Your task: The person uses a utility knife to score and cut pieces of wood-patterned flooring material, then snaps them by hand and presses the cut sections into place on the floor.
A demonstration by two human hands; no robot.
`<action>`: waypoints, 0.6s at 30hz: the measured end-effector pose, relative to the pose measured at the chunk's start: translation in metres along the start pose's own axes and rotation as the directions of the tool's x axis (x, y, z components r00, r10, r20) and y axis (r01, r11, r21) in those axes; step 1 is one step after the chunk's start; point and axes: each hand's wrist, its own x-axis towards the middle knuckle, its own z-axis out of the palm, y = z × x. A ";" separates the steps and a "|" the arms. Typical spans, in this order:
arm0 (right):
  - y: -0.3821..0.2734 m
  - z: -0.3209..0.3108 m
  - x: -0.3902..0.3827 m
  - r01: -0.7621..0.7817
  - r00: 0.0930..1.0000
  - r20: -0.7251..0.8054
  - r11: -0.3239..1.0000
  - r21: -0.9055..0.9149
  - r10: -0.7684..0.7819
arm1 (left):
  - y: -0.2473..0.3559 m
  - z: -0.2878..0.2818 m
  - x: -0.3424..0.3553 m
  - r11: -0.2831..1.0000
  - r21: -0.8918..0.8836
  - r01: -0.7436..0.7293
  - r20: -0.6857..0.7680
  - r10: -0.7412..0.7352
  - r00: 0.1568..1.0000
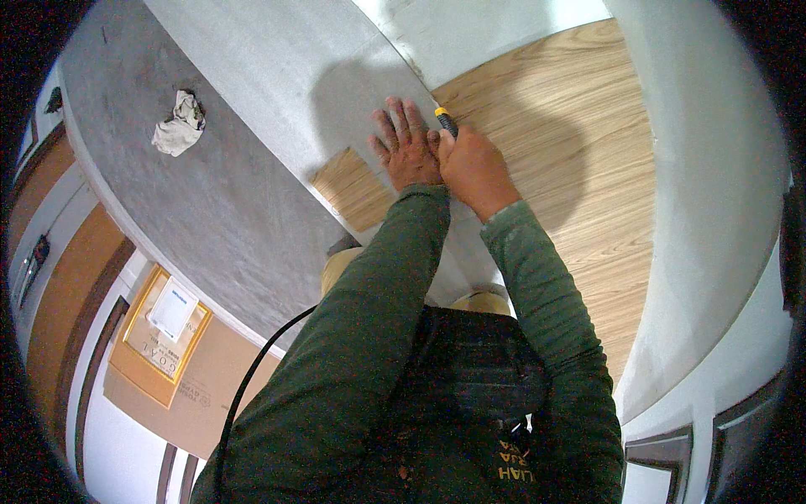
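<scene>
My left hand (410, 151) lies flat with fingers spread on a pale grey sheet (277, 67), close to its border with the wood-look flooring (604, 151). Right beside it, my right hand (478, 172) is closed around a black-and-yellow handled tool (446, 122). The tool's yellow end points away from me, and I cannot make out its working tip. Next to my left wrist, a small wood-look offcut (357, 189) rests on the grey sheet, partly covered by my sleeve. My knees show beneath my forearms.
A crumpled whitish cloth (179, 126) lies on the darker grey floor (243, 210) to the left. Beyond it are a gold-framed board (134, 336) and brown cardboard (222, 395). A black cable (243, 382) runs by my left arm. A pale wall (714, 210) curves along the right.
</scene>
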 end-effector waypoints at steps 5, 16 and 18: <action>-0.009 -0.006 -0.003 0.001 1.000 0.014 1.000 0.023 -0.001 | -0.002 0.002 0.000 1.000 0.014 0.004 -0.015 -0.004 1.000; -0.001 0.000 0.002 0.026 0.999 -0.035 0.999 0.021 -0.026 | -0.002 0.000 0.002 0.999 -0.037 0.001 -0.015 -0.002 1.000; -0.002 -0.001 0.001 0.046 0.999 -0.026 0.999 0.020 -0.045 | -0.004 0.001 0.001 1.000 -0.026 -0.009 -0.029 0.008 1.000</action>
